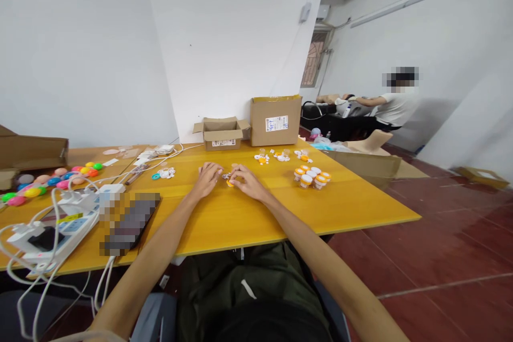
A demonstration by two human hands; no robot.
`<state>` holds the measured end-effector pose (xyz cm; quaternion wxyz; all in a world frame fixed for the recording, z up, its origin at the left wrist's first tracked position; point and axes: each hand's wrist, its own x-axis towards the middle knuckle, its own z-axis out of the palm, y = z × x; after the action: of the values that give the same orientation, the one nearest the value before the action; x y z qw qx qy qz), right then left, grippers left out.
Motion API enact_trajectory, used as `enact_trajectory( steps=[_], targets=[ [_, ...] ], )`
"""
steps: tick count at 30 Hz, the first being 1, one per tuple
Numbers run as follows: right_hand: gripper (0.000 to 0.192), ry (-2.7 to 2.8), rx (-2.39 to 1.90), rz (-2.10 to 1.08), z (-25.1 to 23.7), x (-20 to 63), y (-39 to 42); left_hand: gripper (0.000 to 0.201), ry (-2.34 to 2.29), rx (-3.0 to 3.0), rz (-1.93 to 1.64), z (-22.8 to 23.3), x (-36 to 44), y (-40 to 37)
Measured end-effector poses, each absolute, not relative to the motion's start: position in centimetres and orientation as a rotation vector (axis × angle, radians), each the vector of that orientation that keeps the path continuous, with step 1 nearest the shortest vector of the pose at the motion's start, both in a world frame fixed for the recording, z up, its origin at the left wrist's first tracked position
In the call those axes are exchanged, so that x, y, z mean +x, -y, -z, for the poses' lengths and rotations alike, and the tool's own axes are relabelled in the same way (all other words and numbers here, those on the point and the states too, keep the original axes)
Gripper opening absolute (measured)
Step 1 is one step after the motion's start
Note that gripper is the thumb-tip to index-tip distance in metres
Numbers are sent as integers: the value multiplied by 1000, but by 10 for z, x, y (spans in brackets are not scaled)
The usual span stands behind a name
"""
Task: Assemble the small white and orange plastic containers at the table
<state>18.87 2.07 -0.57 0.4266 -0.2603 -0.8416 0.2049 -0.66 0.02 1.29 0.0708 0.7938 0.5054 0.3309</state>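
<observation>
Both my hands rest on the yellow table, far out in front of me. My left hand lies with fingers curled, its tips next to a tiny pale part. My right hand pinches a small orange piece against the tabletop. Several small orange-and-white jars stand grouped to the right of my right hand. Loose orange and white caps and parts lie scattered further back.
Two cardboard boxes stand at the table's far edge. At left lie coloured balls, a white power strip with cables, a dark phone and small rings. A seated person works at the back right.
</observation>
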Motion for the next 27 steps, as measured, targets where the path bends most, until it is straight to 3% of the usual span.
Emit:
enact_trajectory(
  steps=[17,27],
  targets=[
    [15,2372,-642,-208,3,189,-10,28,-1408,2490,-824,-12,-3,1],
    [12,2334,-655,-213,7,187,-11,22,-1387,2534,-850,-14,-6,1]
  ],
)
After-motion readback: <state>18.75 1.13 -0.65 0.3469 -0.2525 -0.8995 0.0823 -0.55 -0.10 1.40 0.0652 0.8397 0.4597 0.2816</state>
